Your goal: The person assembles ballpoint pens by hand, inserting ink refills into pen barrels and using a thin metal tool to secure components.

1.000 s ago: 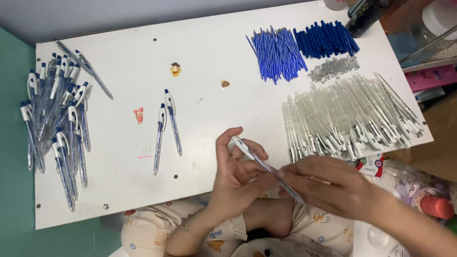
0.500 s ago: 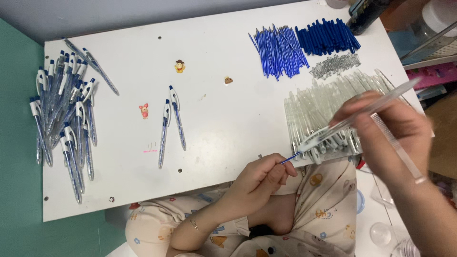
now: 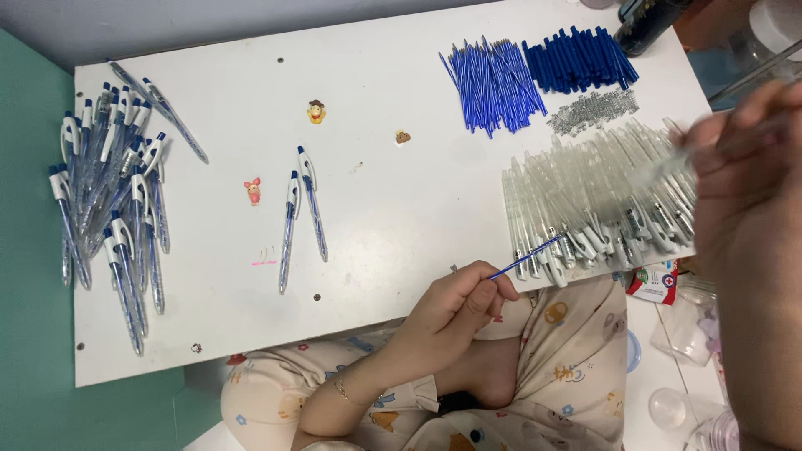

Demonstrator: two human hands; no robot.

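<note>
- My left hand (image 3: 455,305) pinches a thin blue refill (image 3: 525,257) by its end. The refill sticks out over the table (image 3: 376,108) edge, near the clear barrels (image 3: 597,188).
- My right hand (image 3: 748,192) is up close and blurry. It seems to hold a clear barrel, but I cannot tell how tight.
- I think the refill could slip, because it is skinny and smooth.
- It could bend if I poke it in crooked.
- My right arm could bump the barrels, and round ones roll.
- The springs (image 3: 593,110) are tiny shiny metal bits.
- The caps (image 3: 578,63) are short and dark blue.
- Finished pens (image 3: 104,196) lie in a heap far left, two more pens (image 3: 301,213) lie in the middle.
</note>
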